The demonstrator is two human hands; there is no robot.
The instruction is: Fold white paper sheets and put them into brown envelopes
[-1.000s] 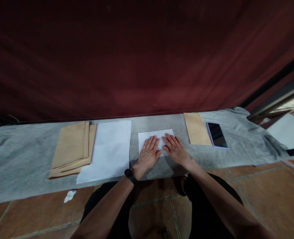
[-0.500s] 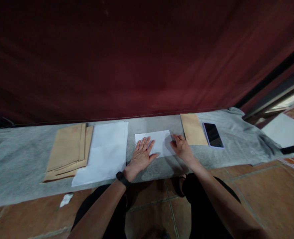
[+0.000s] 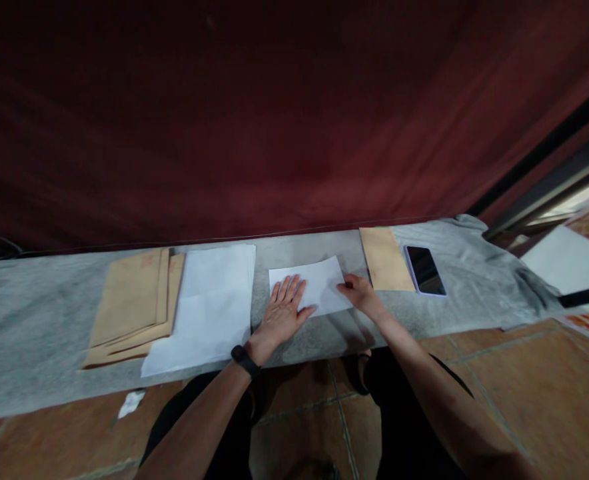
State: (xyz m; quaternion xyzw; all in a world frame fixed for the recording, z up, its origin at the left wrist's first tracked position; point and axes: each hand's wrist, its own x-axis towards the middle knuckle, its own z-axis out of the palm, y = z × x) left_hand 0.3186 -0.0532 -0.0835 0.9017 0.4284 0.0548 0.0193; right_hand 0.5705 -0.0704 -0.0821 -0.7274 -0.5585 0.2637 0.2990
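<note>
A folded sheet of white paper (image 3: 323,280) lies in front of me on the grey cloth (image 3: 304,247). My left hand (image 3: 282,317), with a black band on its wrist, rests flat on the paper's left part, fingers spread. At the right edge, my right hand (image 3: 359,293) pinches the paper between thumb and fingers, and that side is slightly raised. Just beyond my right hand lies a single brown envelope (image 3: 387,260). Left of my left hand is a stack of larger white sheets (image 3: 209,307).
Several brown envelopes (image 3: 132,297) are stacked at the left, partly beside the white sheets. A phone (image 3: 425,270) lies right of the single envelope. A dark red curtain (image 3: 274,133) hangs behind the cloth. A crumpled white scrap (image 3: 131,403) is on the tiled floor (image 3: 539,393).
The fingers of my right hand have closed on the paper's right edge, which has lifted a little. My left hand stays pressed flat on the paper.
</note>
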